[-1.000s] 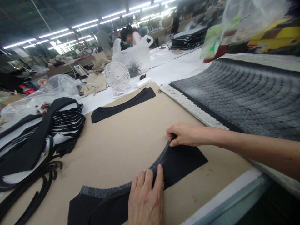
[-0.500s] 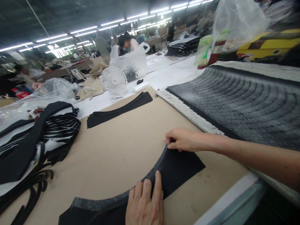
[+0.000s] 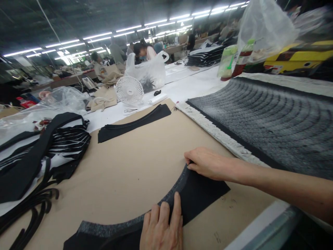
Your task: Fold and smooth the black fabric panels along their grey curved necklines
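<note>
A stack of curved black fabric pieces [image 3: 197, 194] with a grey cut edge lies on tan paper [image 3: 135, 163] near the table's front. My left hand [image 3: 162, 227] rests flat on the stack at the bottom of the view, fingers together and stretched along the curved edge. My right hand [image 3: 208, 163] reaches in from the right and its fingers pinch the far tip of the stack. A second curved black piece [image 3: 132, 123] lies farther back on the paper.
A thick grey fabric lay [image 3: 273, 111] fills the right side. Black and striped cut pieces [image 3: 52, 146] pile at the left. A small white fan [image 3: 129, 91], plastic bags [image 3: 147, 71] and bottles [image 3: 234, 59] stand behind. Other people work at far tables.
The view shifted slightly. My right hand slid a little down and right along the stack's tip. My left hand stayed on the curved edge.
</note>
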### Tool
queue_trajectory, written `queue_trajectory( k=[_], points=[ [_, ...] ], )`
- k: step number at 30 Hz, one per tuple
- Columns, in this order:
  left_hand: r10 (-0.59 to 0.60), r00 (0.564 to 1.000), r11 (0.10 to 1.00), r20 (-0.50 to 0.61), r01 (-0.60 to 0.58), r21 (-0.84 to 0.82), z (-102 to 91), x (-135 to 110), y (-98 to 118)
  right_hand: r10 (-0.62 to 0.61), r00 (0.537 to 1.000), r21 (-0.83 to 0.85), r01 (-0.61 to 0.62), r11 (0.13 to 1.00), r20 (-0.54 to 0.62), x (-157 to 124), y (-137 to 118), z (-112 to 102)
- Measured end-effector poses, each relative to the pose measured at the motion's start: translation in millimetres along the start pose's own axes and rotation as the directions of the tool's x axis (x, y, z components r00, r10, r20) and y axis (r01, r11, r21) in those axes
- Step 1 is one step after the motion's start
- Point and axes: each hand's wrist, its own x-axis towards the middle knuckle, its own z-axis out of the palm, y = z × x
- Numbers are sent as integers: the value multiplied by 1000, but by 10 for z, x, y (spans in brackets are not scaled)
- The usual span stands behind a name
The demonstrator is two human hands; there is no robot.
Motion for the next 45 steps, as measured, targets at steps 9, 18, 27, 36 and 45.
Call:
queue_trajectory(
  k=[9,18,27,36,45],
  points=[
    [-12,1000,1000,8,12,5,18,-13,16,29,995,8,-29,1000,-91,-60,76,120],
    [-28,999,999,22,29,-21,22,-17,26,28,993,82,-19,996,-115,-143,105,78],
    [-19,999,1000,41,19,-6,-15,-13,26,-21,996,75,27,997,-82,-112,153,38],
    [-38,998,999,49,39,-7,-34,-3,44,-9,995,-28,6,1000,-100,-56,98,80],
    [-36,999,999,40,37,-17,-27,-2,48,-6,995,-57,0,998,-100,-44,36,72]
  ],
)
